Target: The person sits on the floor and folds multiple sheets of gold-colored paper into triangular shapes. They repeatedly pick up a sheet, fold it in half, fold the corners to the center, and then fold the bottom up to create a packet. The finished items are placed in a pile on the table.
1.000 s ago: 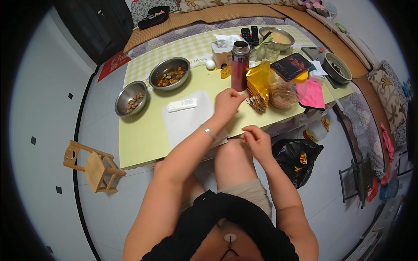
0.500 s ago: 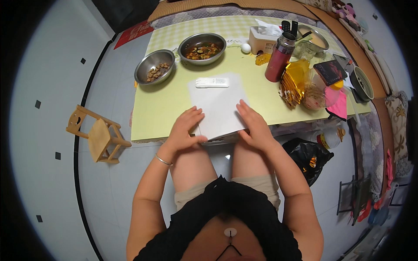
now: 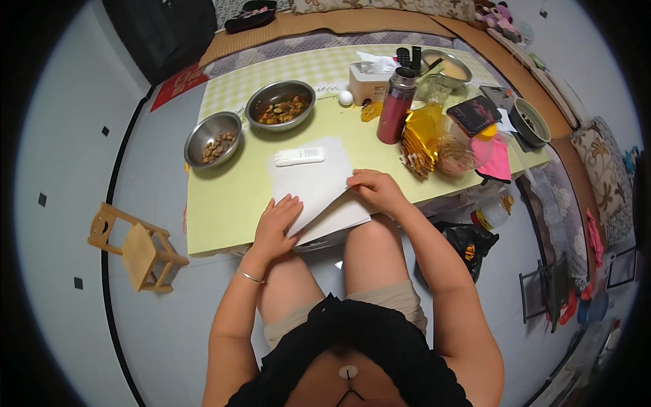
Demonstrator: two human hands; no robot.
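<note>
White paper sheets (image 3: 308,184) lie at the near edge of the table. My right hand (image 3: 380,192) pinches the right edge of the top sheet, raising it so another white sheet (image 3: 341,218) shows beneath. Flat on the left side of the paper rests my left hand (image 3: 277,222), its fingers stretched out and holding nothing. A slim white object (image 3: 300,157) with small print sits across the far end of the paper; I cannot make out its kind.
Two metal bowls, one with nuts (image 3: 218,147) and one with cooked food in sauce (image 3: 283,108), stand far left. To the right are a red thermos (image 3: 395,108), gold packaging (image 3: 422,139) and a tissue box (image 3: 368,83). A wooden chair (image 3: 139,254) stands left of the table.
My right hand has closed on the top sheet's right edge and lifted it. My left hand stays on the paper. The whole view has shifted, with the table appearing lower and further left.
</note>
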